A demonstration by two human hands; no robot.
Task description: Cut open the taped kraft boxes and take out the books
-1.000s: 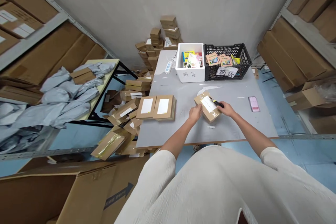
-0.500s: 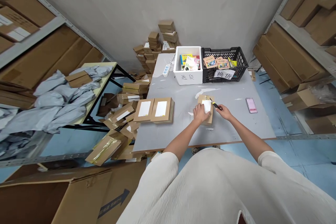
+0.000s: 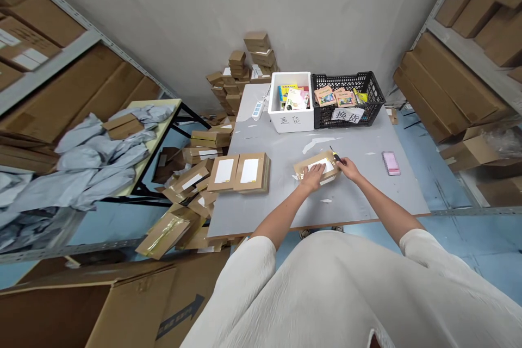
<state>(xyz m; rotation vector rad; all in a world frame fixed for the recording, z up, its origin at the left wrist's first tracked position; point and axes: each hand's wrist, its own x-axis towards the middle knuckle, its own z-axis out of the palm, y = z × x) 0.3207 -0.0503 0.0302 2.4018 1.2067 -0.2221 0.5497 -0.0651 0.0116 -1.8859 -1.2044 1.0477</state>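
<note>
A small cardboard box (image 3: 302, 167) with a white label lies turned sideways on the grey table (image 3: 281, 212). My left hand (image 3: 313, 176) rests on top of it with the fingers spread over the label. At the box's right end, my right hand (image 3: 347, 168) is closed round a black and yellow utility knife (image 3: 336, 157), whose blade points up and to the left. To the left stand two neat stacks of flat labelled boxes (image 3: 223, 172), side by side.
A white bin (image 3: 291, 121) and a black crate (image 3: 369, 114) with booklets stand at the table's back. A pink phone (image 3: 391, 163) lies at the right. Loose cartons (image 3: 165, 234) crowd the left side. Shelves flank both sides.
The small box has turned from upright to nearly crosswise on the table. My left hand's fingers have spread over it, and the knife in my right hand has moved slightly right.
</note>
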